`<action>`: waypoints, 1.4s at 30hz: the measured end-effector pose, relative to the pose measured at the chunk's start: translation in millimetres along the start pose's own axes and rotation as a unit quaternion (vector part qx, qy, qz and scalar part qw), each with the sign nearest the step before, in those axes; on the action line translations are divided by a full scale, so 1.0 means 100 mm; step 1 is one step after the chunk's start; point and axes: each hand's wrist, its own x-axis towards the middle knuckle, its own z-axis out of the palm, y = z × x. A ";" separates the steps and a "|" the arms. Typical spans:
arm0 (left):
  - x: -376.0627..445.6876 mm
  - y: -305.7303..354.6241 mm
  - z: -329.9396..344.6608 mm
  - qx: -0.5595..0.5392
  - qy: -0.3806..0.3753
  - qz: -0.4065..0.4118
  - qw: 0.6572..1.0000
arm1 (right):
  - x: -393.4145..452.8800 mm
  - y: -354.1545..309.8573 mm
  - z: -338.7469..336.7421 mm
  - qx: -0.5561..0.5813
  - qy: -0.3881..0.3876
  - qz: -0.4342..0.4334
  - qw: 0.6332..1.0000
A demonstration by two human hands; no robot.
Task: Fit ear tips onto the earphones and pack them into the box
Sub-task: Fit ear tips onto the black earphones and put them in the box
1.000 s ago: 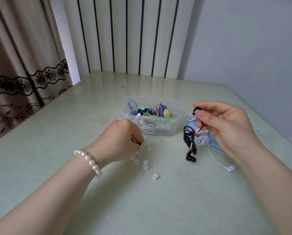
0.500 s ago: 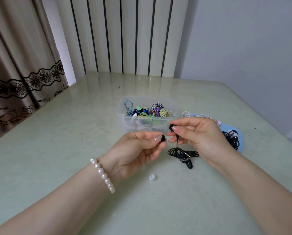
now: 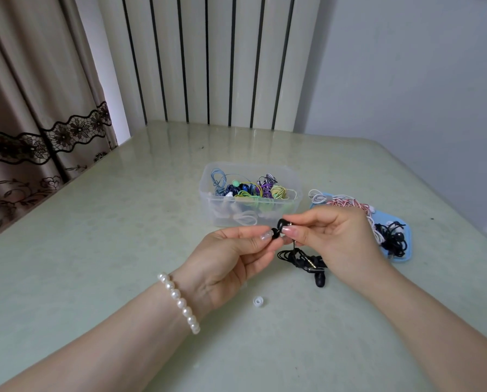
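My right hand (image 3: 332, 236) pinches a black earbud (image 3: 282, 223) just in front of the clear plastic box (image 3: 208, 190). My left hand (image 3: 231, 256) pinches a small black ear tip (image 3: 274, 233) and holds it against that earbud. The earphone's coiled black cable (image 3: 298, 257) hangs below, with its second earbud (image 3: 320, 279) lying on the table. The box holds several coloured and white earphones. One white ear tip (image 3: 258, 301) lies loose on the table below my hands.
A blue lid (image 3: 406, 251) at the right carries pink-white, white and black earphones (image 3: 393, 239). The pale green table (image 3: 95, 250) ends at a striped wall panel at the back, a curtain at the left and a wall at the right.
My left hand lifted a black ear tip off the table and my right hand brought the black earphone left from the lid. Tip and earbud now touch.
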 end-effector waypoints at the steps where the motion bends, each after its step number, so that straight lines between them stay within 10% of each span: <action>1: 0.00 0.00 0.00 0.000 0.001 0.000 1.000 | 0.00 0.00 0.00 0.001 -0.001 -0.001 1.000; 42: -0.03 -0.01 0.04 -0.010 0.021 0.006 1.000 | -0.01 0.10 0.01 -0.143 0.042 -0.031 0.988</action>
